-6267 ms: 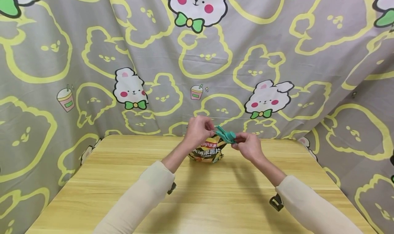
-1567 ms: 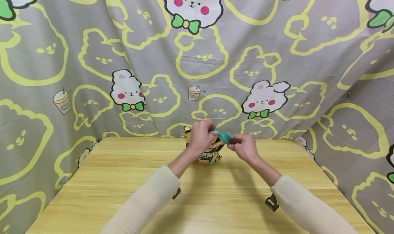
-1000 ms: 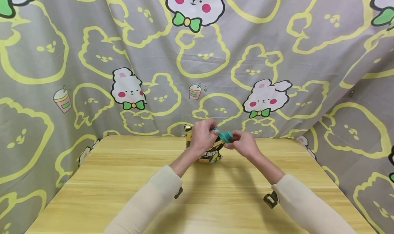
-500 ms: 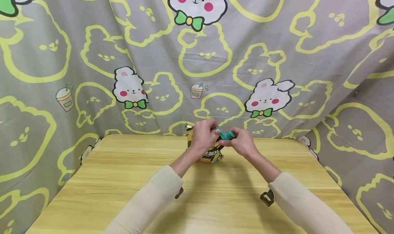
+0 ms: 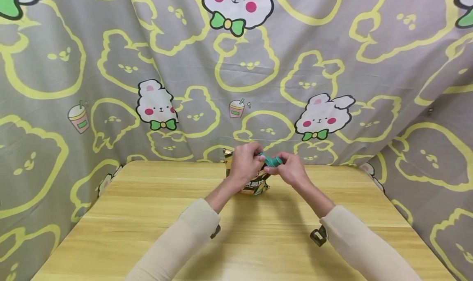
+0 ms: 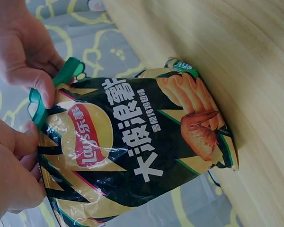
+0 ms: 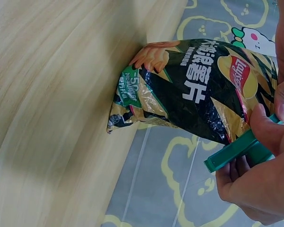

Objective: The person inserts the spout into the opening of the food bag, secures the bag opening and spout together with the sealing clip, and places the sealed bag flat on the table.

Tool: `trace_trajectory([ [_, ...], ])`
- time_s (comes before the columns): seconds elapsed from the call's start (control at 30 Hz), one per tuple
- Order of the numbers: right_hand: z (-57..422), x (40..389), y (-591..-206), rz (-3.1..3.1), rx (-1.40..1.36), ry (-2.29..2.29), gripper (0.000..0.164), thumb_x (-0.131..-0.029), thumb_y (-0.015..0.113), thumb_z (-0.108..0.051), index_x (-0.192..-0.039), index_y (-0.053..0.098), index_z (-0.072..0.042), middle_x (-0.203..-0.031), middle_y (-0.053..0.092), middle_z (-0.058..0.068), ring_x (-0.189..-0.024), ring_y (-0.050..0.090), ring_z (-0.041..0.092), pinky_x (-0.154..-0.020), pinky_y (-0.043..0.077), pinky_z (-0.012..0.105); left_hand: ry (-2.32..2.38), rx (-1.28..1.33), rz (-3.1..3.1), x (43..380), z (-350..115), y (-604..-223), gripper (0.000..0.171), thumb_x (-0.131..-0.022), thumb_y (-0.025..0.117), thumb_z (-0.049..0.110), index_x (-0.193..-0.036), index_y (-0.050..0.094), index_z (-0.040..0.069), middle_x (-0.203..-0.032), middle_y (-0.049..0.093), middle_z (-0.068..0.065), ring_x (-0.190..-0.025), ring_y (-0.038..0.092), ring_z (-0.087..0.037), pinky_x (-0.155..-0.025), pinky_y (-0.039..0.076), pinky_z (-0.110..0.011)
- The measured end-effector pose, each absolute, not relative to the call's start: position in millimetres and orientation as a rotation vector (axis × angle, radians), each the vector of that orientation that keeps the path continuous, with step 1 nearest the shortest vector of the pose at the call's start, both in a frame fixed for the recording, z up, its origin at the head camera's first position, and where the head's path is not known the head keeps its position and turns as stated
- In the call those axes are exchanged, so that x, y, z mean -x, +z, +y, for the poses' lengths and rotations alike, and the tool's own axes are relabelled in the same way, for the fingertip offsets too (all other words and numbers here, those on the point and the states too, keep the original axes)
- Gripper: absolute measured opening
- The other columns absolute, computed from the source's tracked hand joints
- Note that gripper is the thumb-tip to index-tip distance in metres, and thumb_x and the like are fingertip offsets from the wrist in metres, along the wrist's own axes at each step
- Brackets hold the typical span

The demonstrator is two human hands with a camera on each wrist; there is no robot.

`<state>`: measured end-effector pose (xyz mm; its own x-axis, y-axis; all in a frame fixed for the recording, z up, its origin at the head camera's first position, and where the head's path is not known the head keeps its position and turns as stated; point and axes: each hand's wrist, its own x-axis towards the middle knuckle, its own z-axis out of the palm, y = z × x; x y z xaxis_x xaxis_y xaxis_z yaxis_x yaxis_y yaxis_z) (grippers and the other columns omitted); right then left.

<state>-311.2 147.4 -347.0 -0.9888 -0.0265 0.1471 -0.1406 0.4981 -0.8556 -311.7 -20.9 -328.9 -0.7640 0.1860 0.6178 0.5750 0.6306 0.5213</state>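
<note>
A black and gold bag of potato chips (image 6: 128, 137) stands upright on the table, with its red-and-yellow logo near the top. My left hand (image 5: 244, 162) pinches the bag's top edge, fingers behind and thumb in front, right at one end of the green bag clip (image 7: 236, 150). The clip lies across the right part of the bag's top edge. With thumb and fingers my right hand (image 5: 292, 169) grips the clip's wider end, thumb pressing on the bag side. In the head view my left hand hides much of the bag; in the left wrist view its logo side shows fully.
The light wooden table (image 5: 184, 240) extends toward me and to both sides. Right behind its far edge hangs a grey curtain (image 5: 207, 63) with rabbit and yellow outline prints. Dark wrist-camera mounts (image 5: 318, 236) stick out below the sleeves.
Since the earliest frame my right hand has come left, closer around the clip. The clip now sits lower against the bag's top, and the bag's upper left corner shows. The last half second brings almost no movement.
</note>
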Motion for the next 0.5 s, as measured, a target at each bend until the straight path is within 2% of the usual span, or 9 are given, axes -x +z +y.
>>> trace_trajectory([
  [0.27, 145.2, 309.8, -346.7, -2.593, -0.104, 1.468, 0.03, -0.079, 0.088, -0.026, -0.096, 0.073, -0.005, -0.088, 0.071, 0.009, -0.08, 0.06, 0.022, -0.065, 0.047, 0.03, -0.987, 0.585, -2.348, 313.2, -20.5, -326.4, 0.005, -0.088, 0.078, 0.005, -0.086, 0.074, 0.003, -0.078, 0.075, -0.008, -0.064, 0.066, -0.014, -0.059, 0.052, -0.021],
  [0.5, 143.5, 309.3, -345.7, -2.577, -0.055, 1.468, 0.028, -0.078, 0.089, -0.026, -0.089, 0.073, -0.005, -0.082, 0.069, 0.007, -0.077, 0.056, 0.022, -0.061, 0.044, 0.03, -1.002, 0.58, -2.35, 313.1, -20.1, -325.7, 0.007, -0.088, 0.078, 0.006, -0.083, 0.073, 0.005, -0.077, 0.075, -0.007, -0.062, 0.066, -0.012, -0.056, 0.05, -0.018],
])
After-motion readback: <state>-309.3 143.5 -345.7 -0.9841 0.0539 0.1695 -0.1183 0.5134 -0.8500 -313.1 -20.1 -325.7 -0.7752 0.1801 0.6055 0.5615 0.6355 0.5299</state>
